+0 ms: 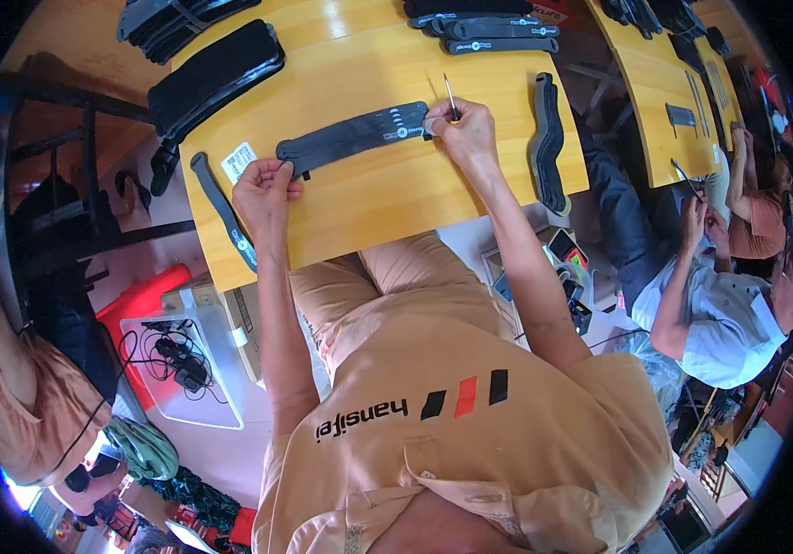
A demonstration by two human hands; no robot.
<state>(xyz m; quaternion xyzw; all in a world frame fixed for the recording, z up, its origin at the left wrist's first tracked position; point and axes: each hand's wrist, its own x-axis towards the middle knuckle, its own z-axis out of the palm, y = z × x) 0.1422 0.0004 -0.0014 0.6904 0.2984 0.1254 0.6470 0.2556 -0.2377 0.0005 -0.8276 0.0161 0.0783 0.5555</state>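
Note:
A wide black fabric strap point(350, 140) with pale printing near its right end lies stretched across the yellow table. My left hand point(267, 189) is closed, its thumb and fingers pinching the strap's left end. At the other end, my right hand point(466, 134) is closed too, with thumb and fingertips at the strap's edge. A slim tool with a pointed metal tip point(449, 88) sticks up out of that hand; its kind is hard to make out. Beside my left hand lie a white printed label point(240, 162) and a single narrow dark strap point(221, 210).
Stacked black straps point(216, 78) lie at the far left, more bundles point(498, 37) at the far right. A folded strap bundle point(549, 143) rests by the table's right edge. A clear bin of cables point(184, 369) stands lower left. Co-workers sit both sides, one in a pale shirt point(715, 319).

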